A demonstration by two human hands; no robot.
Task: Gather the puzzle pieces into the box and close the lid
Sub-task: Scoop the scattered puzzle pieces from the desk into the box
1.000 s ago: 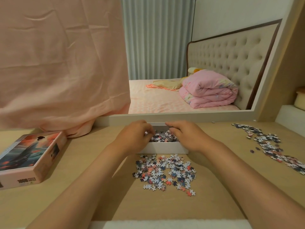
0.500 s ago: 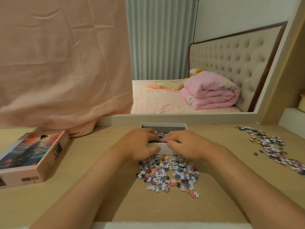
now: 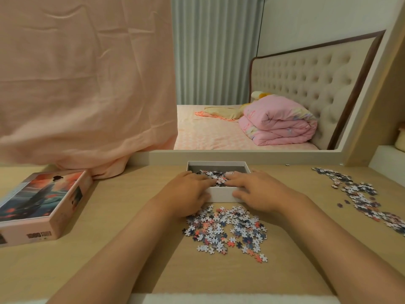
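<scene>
Halfway through the tidy-up, the left hand [image 3: 188, 191] and right hand [image 3: 260, 191] clasp the near wall of the shallow white cardboard box [image 3: 219, 163]. Their fingers [image 3: 202, 179] hook inside over the gathered pieces [image 3: 215, 174] and the thumbs press outside, seemingly to draw it toward the loose heap of puzzle pieces [image 3: 228, 229] just in front. A second scatter [image 3: 359, 194] of knobbly pink, white and navy card lies well apart on the pale wood-grain bench [image 3: 109, 227], and the glossy picture-printed lid [image 3: 41, 200] waits at left.
</scene>
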